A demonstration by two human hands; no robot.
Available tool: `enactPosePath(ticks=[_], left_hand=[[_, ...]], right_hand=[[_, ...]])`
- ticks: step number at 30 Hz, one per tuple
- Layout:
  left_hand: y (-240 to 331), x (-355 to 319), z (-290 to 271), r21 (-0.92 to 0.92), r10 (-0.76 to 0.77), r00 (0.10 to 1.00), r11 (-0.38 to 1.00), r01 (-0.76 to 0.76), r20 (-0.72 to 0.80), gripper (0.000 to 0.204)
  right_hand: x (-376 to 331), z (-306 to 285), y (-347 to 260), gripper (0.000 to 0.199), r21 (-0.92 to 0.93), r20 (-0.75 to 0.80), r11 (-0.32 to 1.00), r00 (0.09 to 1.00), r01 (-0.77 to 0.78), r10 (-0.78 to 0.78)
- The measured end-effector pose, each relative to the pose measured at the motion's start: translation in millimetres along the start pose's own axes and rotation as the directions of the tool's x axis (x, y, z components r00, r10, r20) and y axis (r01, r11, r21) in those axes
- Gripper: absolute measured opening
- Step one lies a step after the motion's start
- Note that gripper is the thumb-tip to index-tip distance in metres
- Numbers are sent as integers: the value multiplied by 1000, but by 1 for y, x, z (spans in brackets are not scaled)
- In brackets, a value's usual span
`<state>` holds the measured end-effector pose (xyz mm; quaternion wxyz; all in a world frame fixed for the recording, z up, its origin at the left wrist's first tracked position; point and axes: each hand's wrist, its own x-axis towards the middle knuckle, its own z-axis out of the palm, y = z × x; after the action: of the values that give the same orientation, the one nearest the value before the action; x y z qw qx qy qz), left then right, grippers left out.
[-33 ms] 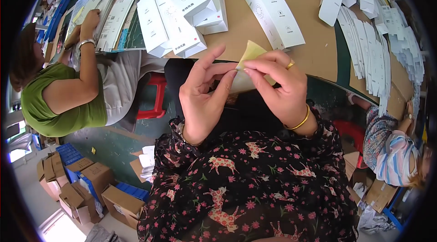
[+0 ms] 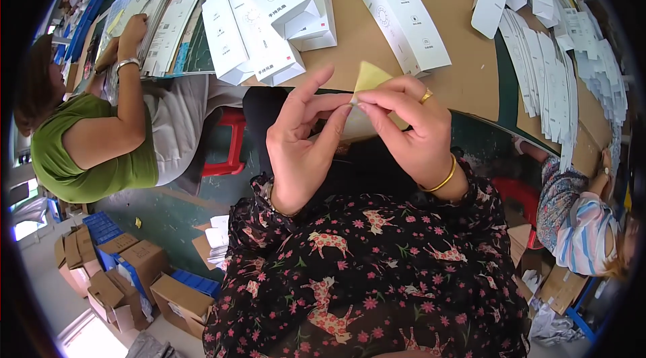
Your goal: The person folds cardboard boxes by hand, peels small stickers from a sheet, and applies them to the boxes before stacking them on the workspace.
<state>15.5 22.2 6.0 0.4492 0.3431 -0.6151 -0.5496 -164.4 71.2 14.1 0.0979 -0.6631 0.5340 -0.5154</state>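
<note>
Just in front of the table edge, my two hands meet at their fingertips around a small sheet of yellow paper [image 2: 372, 78]. My right hand [image 2: 418, 119] pinches the paper between thumb and forefinger. My left hand [image 2: 301, 132] has thumb and fingertips pressed together at the paper's near corner, its forefinger raised; what lies in that pinch is too small to make out. A pale part of a sheet [image 2: 358, 127] shows below the fingers. Beyond my hands lies an open white carton [image 2: 412, 25], and folded white boxes [image 2: 261, 42] are stacked to the left.
Flattened white cartons [image 2: 548, 82] fan along the right of the brown table [image 2: 464, 65]. A person in green [image 2: 101, 132] works at the left beside a red stool [image 2: 232, 146]; another in stripes [image 2: 582, 237] is at the right. Cardboard boxes [image 2: 138, 264] stand on the floor at lower left.
The yellow paper's upper corner has tilted slightly left and down. My right hand has shifted a little to the left; my left hand is nearly still.
</note>
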Motion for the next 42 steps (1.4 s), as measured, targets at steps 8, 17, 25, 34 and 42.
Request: enactPosePath(ticks=[8, 17, 25, 34, 42], left_hand=[[-7, 6, 7, 210, 137, 988, 966, -149, 71, 56], [-9, 20, 23, 7, -19, 1000, 1000, 19, 7, 51], [-41, 31, 18, 281, 104, 995, 954, -101, 7, 29], [-36, 38, 20, -29, -85, 996, 996, 85, 13, 33], [-6, 48, 19, -188, -293, 919, 919, 347, 264, 56]], right_hand=[[-3, 5, 11, 22, 36, -50, 998, 997, -60, 62], [4, -8, 20, 19, -81, -29, 996, 999, 26, -28], [38, -33, 60, 65, -506, -188, 854, 982, -122, 29], [-7, -42, 49, 87, 375, -222, 851, 856, -368, 467], [-26, -41, 25, 60, 445, -142, 846, 910, -292, 389]])
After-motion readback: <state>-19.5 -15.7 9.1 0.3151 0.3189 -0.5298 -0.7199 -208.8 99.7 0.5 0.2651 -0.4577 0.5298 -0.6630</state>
